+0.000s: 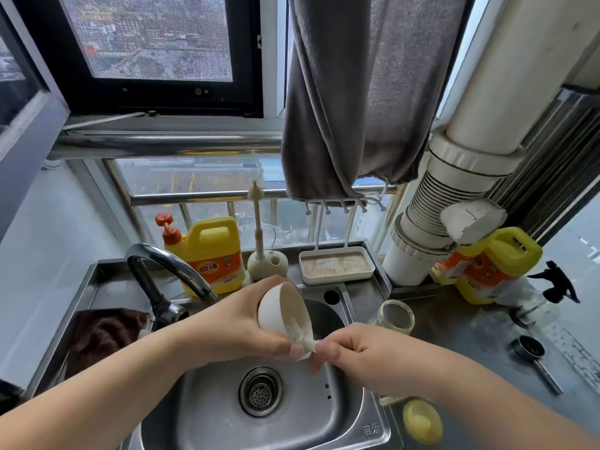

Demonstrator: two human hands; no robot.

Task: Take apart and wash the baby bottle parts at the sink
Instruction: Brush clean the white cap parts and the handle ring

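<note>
1. A white collar ring of the baby bottle is held over the sink, tipped on its side with its open mouth facing right and towards the window.
2. The left hand wraps around the ring from the left, fingers curled behind it and thumb pressed on its lower rim.
3. A soft, pale teat sticks out at the ring's lower edge, and the right hand pinches it between thumb and fingertips, just right of the left thumb.
4. Directly below both hands lies the drain strainer in the steel basin.
5. Behind the right hand, a clear glass bottle stands open on the steel table.
6. Near the right forearm, a yellow cap lies at the sink's edge.
7. Left of the left hand, the tap arches over, with a dark brown cloth beside it.
8. Beyond the hands stand a yellow detergent jug, a bottle brush in its holder, and a white drying tray.
</note>
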